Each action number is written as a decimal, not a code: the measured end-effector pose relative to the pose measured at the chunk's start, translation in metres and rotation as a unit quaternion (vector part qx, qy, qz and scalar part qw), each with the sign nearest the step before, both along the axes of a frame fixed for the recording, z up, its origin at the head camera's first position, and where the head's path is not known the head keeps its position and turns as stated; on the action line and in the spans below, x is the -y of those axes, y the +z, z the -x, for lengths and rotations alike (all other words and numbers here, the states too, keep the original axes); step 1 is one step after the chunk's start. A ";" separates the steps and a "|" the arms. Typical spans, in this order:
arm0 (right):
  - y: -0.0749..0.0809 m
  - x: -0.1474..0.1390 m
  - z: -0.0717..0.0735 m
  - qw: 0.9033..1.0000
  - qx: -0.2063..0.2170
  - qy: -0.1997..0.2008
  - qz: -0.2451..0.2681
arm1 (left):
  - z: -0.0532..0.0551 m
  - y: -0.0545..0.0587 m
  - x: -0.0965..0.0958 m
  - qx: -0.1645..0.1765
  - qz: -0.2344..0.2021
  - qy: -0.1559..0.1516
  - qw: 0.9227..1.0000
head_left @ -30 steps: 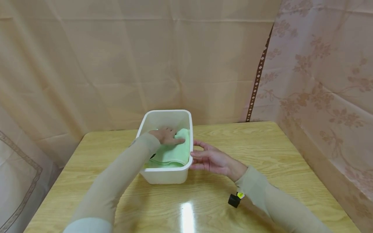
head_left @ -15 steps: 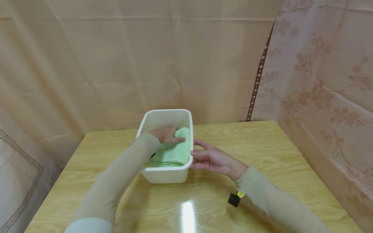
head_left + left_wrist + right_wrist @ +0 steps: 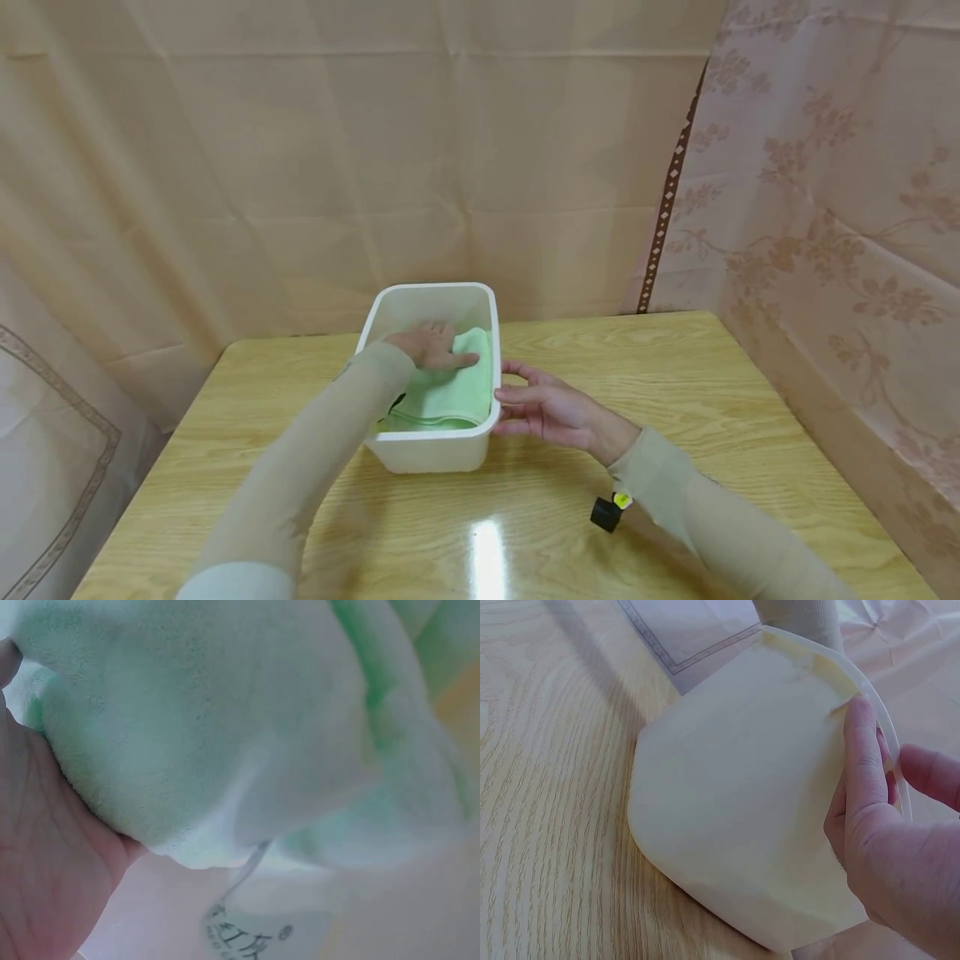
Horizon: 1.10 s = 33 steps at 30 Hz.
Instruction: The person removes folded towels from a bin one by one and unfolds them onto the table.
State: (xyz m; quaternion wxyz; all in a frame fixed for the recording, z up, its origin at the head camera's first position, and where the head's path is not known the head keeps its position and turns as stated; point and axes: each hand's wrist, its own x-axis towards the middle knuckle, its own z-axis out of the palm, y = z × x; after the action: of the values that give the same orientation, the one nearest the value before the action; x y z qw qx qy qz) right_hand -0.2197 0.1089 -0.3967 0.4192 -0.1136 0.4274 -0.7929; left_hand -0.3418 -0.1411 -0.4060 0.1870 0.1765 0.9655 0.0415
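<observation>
A white plastic bin stands on the table, and a folded pale green towel lies inside it. My left hand reaches into the bin and rests on the towel, thumb stretched out to the right. In the left wrist view the palm lies along the edge of the fluffy towel, with most fingers hidden; a tag with dark lettering hangs by a cord. At the bin's right side, my right hand holds the rim, its fingers against the outer wall just below it and the thumb at the edge.
The wood-grain table runs back to a beige curtain. On the right hangs a pink floral cloth. A small black block with a yellow mark shows beside the right cuff.
Both hands keep nearly the same places at the bin and towel. The head view has shifted slightly, so the whole scene sits a little farther right.
</observation>
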 end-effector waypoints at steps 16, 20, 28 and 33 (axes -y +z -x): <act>0.000 0.002 -0.002 1.000 -0.009 0.002 0.001 | -0.010 0.013 0.003 -0.072 -0.006 -0.055 0.996; 0.000 0.003 -0.003 1.000 -0.013 0.003 0.001 | -0.010 0.014 0.005 -0.074 -0.012 -0.060 0.995; 0.001 0.003 -0.003 1.000 -0.018 0.003 -0.002 | -0.016 0.023 0.004 -0.104 0.006 -0.058 0.993; 0.001 0.001 -0.002 1.000 -0.023 0.003 -0.003 | -0.021 0.037 -0.001 -0.159 0.026 -0.070 0.984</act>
State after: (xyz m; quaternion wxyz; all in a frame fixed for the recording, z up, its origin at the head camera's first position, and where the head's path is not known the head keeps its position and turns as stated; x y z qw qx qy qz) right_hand -0.2176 0.1083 -0.3961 0.4123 -0.1319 0.4385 -0.7876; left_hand -0.3210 -0.1401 -0.3688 0.0381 0.2435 0.9688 -0.0251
